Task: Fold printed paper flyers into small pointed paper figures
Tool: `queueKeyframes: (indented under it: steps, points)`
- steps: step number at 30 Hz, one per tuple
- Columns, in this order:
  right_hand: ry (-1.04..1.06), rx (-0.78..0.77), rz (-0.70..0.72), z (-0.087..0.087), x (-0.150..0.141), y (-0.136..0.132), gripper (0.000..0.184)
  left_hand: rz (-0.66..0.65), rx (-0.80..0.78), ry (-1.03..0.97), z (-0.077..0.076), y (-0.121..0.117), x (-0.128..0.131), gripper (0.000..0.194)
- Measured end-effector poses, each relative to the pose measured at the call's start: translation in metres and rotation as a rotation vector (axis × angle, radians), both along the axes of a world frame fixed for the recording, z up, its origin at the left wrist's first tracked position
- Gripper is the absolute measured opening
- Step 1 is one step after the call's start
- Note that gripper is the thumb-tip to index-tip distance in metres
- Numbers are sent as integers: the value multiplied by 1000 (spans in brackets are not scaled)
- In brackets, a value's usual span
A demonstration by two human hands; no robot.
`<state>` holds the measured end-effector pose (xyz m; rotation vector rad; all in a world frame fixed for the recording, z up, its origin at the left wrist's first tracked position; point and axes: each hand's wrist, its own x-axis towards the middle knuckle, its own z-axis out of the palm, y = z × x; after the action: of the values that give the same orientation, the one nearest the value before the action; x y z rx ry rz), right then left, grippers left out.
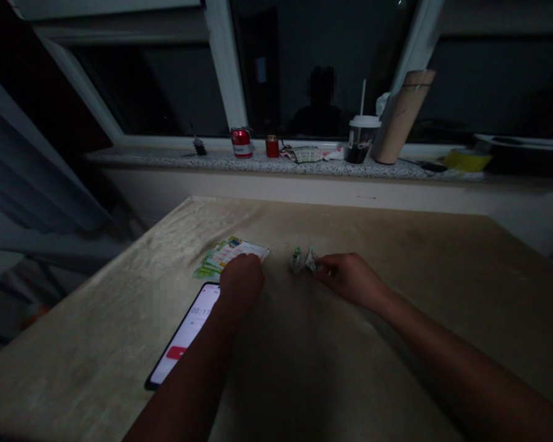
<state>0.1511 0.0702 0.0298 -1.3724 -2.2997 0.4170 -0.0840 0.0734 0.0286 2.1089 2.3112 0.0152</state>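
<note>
My right hand [348,276] pinches the edge of a small folded paper piece [311,259] standing on the table. Just left of it, apart from my fingers, stands another small folded paper piece [297,260] with green print. My left hand [243,276] is closed, knuckles up, over the near right side of a fanned stack of printed green and white paper slips [221,255]. Its fingertips are hidden, so what it grips does not show. Partly behind my left wrist lies a phone [184,334] with a running timer on its lit screen.
The table [373,380] has a pale, smooth cover and ends below a windowsill [267,164]. Along the sill stand a red can [241,143], a small red jar [271,146], crumpled wrappers [304,153], a lidded cup with straw [361,141] and a tall tan cylinder [403,116].
</note>
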Motion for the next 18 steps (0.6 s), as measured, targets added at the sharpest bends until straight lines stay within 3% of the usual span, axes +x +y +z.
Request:
queueKeyframes:
  steps: [7,13,15,18]
  points:
    - [103,-20,9,-5,16,-35,15,69,24,-2,11,2,-5,32]
    - [316,-132,30,-16,24,-65,15,60,129,-46,34,-8,-1,32]
    - [392,-204,0,-22,25,-73,13,16,300,-175,42,-20,10,27]
    - [613,-343,-61,-35,27,-80,32,-98,391,-501,46,-40,34,19]
